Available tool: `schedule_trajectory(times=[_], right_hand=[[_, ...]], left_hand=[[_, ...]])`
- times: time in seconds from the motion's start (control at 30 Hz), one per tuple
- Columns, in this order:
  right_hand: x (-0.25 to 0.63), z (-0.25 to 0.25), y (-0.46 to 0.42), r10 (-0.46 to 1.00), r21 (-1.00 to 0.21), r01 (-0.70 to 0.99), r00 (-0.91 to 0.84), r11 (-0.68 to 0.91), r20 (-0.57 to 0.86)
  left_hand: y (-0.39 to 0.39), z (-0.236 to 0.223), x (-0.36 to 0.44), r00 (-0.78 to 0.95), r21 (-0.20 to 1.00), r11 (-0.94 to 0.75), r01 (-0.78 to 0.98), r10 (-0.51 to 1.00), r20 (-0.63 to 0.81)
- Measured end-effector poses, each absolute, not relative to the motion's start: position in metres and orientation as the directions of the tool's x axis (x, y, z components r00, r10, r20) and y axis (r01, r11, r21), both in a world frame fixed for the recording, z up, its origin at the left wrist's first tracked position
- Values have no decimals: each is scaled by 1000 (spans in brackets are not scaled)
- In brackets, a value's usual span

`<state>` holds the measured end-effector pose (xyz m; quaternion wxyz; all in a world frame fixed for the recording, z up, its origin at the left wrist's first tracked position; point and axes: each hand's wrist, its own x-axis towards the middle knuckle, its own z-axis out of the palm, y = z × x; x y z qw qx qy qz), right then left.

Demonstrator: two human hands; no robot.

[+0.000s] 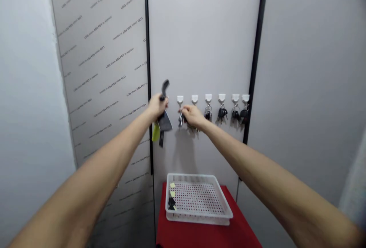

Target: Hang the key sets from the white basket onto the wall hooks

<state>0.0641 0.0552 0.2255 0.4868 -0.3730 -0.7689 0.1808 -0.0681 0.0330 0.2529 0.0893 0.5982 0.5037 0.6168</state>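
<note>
My left hand (159, 105) is closed around a dark, flat item (165, 121) that flares out below the fist, with a curved black end (165, 86) above it. A lime-green piece (156, 132) and a narrow black strip (161, 139) hang below the same hand; their exact kind is hard to make out. My right hand (193, 116) pinches at a bunch of keys (180, 120) just under the leftmost white hook (180, 99). Behind and below that hand, more keys (194, 130) hang from the second hook (195, 99), partly hidden.
Further right, several white hooks carry bunches of keys (222, 113) with black fobs. Below, a white perforated basket (200, 217) stands on a red surface (197, 236), holding yellow tags (172, 194) and a small black item (171, 203). Black vertical strips (259, 45) edge the panel.
</note>
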Motion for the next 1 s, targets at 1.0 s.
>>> schedule_trajectory(times=[1.0], right_hand=[[131, 208, 85, 642, -660, 672, 350, 336, 682]], left_hand=[[80, 213, 54, -374, 772, -170, 612, 798, 472]])
